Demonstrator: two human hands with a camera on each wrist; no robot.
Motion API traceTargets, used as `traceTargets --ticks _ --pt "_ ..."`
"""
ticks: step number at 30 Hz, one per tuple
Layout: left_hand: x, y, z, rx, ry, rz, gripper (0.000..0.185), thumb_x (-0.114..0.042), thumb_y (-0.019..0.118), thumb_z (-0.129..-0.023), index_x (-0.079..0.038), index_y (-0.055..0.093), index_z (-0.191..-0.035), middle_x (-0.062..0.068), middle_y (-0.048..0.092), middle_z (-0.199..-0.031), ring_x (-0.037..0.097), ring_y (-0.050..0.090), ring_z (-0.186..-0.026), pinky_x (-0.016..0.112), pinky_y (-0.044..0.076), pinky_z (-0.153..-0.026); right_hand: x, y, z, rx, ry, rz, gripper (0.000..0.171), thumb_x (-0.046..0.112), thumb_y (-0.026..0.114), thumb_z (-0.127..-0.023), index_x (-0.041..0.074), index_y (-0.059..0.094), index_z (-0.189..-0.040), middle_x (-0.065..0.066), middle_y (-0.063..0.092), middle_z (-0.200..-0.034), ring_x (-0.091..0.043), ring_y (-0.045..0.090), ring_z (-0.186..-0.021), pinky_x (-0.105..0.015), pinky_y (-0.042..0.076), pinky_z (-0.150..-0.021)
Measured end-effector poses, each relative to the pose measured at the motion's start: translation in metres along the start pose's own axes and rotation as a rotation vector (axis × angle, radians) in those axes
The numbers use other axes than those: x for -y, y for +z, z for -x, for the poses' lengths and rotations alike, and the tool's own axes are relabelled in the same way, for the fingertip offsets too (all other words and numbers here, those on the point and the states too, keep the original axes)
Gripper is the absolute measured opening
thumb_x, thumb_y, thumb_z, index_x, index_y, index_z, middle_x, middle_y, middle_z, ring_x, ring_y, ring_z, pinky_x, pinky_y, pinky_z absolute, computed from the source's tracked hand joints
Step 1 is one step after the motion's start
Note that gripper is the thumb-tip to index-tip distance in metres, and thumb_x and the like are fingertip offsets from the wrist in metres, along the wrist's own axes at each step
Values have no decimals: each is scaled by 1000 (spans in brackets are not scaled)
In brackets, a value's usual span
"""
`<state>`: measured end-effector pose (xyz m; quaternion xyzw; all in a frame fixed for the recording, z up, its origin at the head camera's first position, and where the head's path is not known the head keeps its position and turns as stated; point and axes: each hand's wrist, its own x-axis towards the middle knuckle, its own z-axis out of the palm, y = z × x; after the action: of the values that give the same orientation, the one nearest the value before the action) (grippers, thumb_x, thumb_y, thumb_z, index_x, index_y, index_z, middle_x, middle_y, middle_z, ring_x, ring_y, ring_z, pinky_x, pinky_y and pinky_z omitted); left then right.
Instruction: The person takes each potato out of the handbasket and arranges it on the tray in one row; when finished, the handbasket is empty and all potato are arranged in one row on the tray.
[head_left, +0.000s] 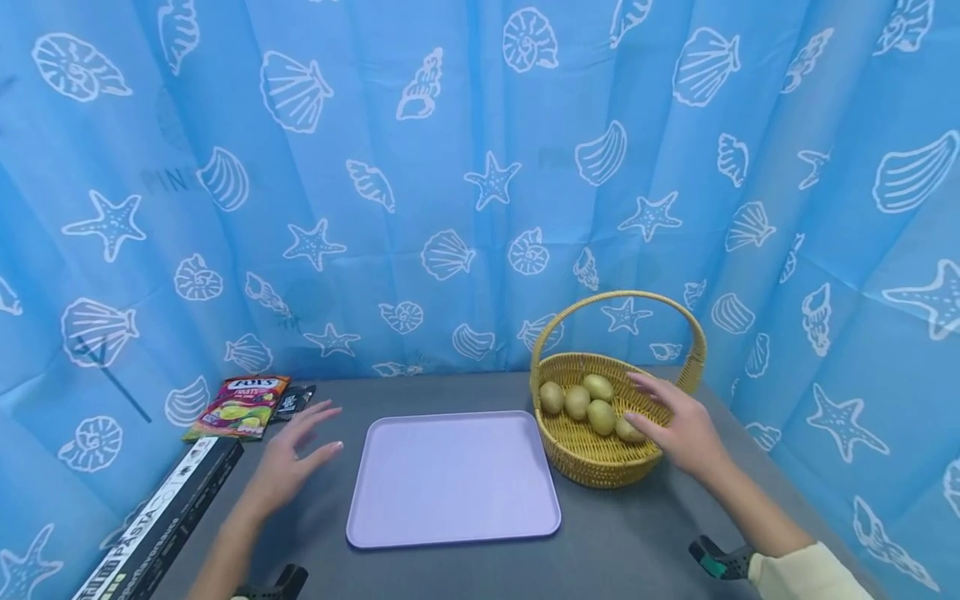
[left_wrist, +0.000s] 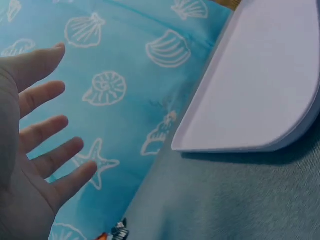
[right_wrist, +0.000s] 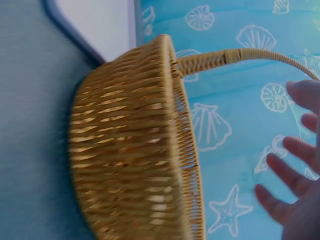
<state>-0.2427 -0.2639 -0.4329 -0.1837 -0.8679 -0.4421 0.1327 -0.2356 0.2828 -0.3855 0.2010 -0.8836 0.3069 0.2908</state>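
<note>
We see the right hand [head_left: 686,429] held over the wicker basket [head_left: 592,462], fingers [head_left: 647,385] straight and spread, gripping nothing. The basket sits on the grey surface [head_left: 622,546] just right of the lilac tray [head_left: 453,482] and holds several kiwis [head_left: 600,415]. The left hand [head_left: 288,458] hovers above the surface left of the tray — fingers also extended and holding nothing. A snack packet [head_left: 242,406] and a black pasta box [head_left: 161,521] lie at far left.
</note>
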Motion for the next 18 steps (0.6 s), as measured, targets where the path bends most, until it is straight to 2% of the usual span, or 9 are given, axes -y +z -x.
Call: traceTargets --ticks 2,4,6,9,12,15,18 --pt "3 3 -1 9 -17 46 48 -20 63 -96 -8 50 -141 17 36 -150 43 33 -136 59 40 -98 -2 3 -12 70 43 -51 53 11 75 -85 0 56 -132 -21 61 -124 -37 60 -107 -39 51 -91" --pt "7 6 -1 28 -58 73 51 -23 63 -96 -8 48 -142 19 35 -150 43 36 -134 59 41 -97 -5 5 -24 158 117 -86 53 16 72 -88 0 53 -135 -23 56 -130 -40 57 -112 -52 49 -91" --pt "11 10 -2 59 -110 87 56 -27 64 -95 -7 45 -143 20 35 -150 44 39 -132 60 41 -97 -10 7 -35 253 192 -107 57 24 69 -91 1 49 -139 -24 52 -135 -43 55 -115 -58 46 -93" --pt "19 16 -1 110 -208 98 60 -32 66 -93 -10 44 -145 21 37 -150 45 41 -131 63 40 -97 -19 12 -51 380 277 -129 63 34 67 -92 1 46 -141 -25 48 -139 -45 53 -118 -59 43 -95" --pt "27 22 -2 155 -293 136 62 -31 67 -92 -12 42 -146 21 37 -150 45 41 -130 63 40 -97 -28 21 -64 480 314 -143 64 35 66 -92 -1 46 -140 -28 48 -138 -47 51 -118 -59 43 -96" --pt "33 26 -1 196 -338 179 62 -27 68 -92 -11 42 -146 22 37 -150 44 43 -129 62 41 -97 -36 29 -72 568 362 -136 62 31 67 -91 -3 47 -139 -31 49 -134 -49 48 -119 -59 42 -96" --pt "38 30 0 230 -352 202 64 -24 69 -91 -7 41 -146 25 37 -148 42 49 -125 60 43 -96 -45 37 -74 655 399 -104 60 28 67 -91 -5 48 -137 -32 51 -131 -49 48 -119 -58 44 -93"
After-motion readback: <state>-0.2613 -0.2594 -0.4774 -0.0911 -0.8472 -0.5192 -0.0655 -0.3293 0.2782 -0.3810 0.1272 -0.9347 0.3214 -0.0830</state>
